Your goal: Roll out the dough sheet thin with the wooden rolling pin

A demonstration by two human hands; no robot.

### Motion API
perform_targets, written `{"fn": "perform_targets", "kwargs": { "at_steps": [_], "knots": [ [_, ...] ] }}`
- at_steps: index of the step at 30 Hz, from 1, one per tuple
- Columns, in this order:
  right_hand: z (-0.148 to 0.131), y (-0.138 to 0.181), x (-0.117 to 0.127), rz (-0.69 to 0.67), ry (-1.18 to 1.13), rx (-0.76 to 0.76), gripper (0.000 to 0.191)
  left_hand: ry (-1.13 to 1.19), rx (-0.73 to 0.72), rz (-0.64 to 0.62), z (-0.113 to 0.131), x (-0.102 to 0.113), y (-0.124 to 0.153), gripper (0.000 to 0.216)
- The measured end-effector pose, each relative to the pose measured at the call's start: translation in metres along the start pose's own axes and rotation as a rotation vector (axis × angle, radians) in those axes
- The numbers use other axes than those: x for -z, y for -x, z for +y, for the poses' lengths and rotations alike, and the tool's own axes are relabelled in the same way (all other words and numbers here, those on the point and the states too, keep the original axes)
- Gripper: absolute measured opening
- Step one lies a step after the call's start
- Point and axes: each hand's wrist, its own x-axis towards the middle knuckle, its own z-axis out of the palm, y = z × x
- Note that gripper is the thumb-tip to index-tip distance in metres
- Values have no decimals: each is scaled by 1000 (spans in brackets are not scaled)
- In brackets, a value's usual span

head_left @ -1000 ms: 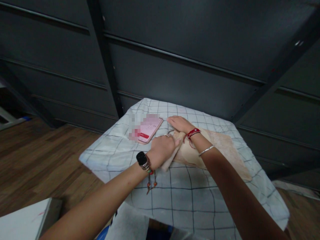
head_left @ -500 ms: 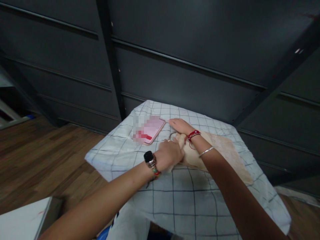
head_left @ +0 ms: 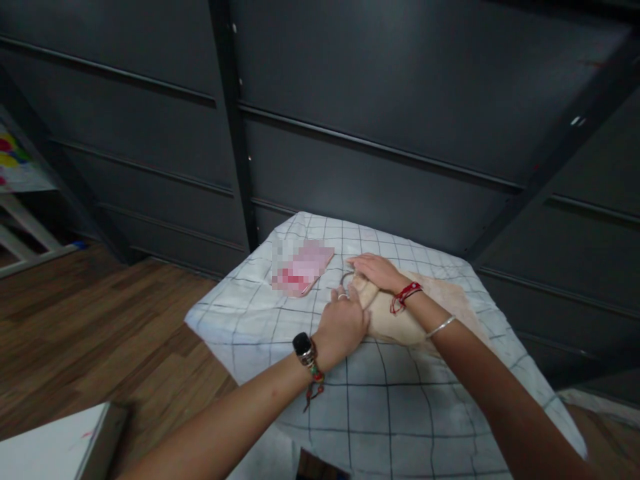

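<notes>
A pale peach cloth lies on a white grid-patterned sheet that covers a small table. My left hand, with a watch on the wrist, presses down on the cloth's left end, fingers curled against it. My right hand, with a red thread and a silver bangle on the wrist, rests flat on the cloth's far left edge. A thin metal ring shows between the two hands. A pink phone lies just left of the hands.
Dark grey panelled walls stand right behind the table. Wooden floor spreads to the left. A white box corner sits at the bottom left. Coloured papers hang at the far left.
My left hand slid right and flattened onto the cloth's end, and the folded flap it held upright now lies down. The view shifted slightly to the left.
</notes>
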Motion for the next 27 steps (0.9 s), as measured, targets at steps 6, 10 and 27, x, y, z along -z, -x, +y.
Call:
{"fn": "perform_targets", "kwargs": {
  "at_steps": [6,10,27],
  "knots": [
    [3,-10,-8,14,36,-2,41,-36,34,-32,1,2,-3,62],
    [7,-16,-11,-11,-14,-17,41,-48,55,-37,-2,4,-5,63],
    [2,-46,-7,3,-295,-30,41,-63,53,-55,-11,12,-9,49]
  ]
}}
